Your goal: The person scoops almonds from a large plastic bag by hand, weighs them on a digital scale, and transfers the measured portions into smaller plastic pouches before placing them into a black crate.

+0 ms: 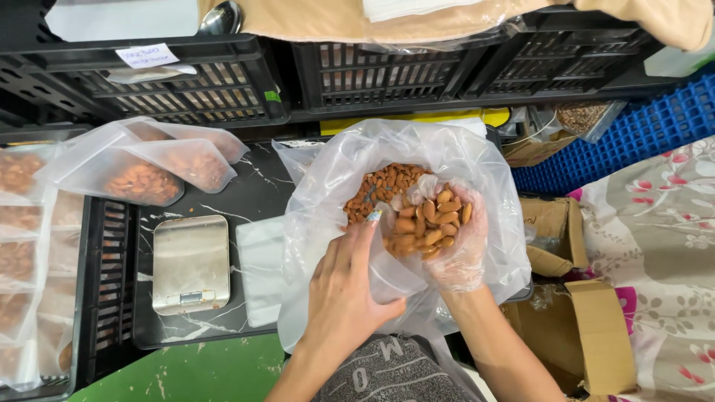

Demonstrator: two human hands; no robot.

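A large clear plastic bag (328,186) full of brown almonds (383,186) sits open in front of the person, resting on a dark marbled tray (253,193). The right hand (447,238), covered by a thin transparent glove, is cupped palm-up inside the mouth of the bag and holds a heaped handful of almonds. The left hand (346,290) is bare; its fingers curl around a fold of the bag's near wall just beside the gloved hand, the index finger stretched up toward the nuts, so that it grips the plastic rather than lying flat.

To the left of the bag, a small flat metal kitchen scale (191,264) lies on the same tray, and between scale and bag a flat empty clear pouch (261,272) lies on the tray. Further back on the left, two filled frosted pouches of almonds (145,179) lean against each other. More filled pouches (22,246) are stacked along the left edge in a black slatted crate (112,283).

Black plastic crates (223,89) line the far side, one bearing a small white label, with a metal spoon (221,18) lying above. A blue plastic crate (648,126) stands at the right, and brown cardboard boxes (581,327) lie near a flowered cloth (663,238). A green surface (194,372) shows at the bottom edge.
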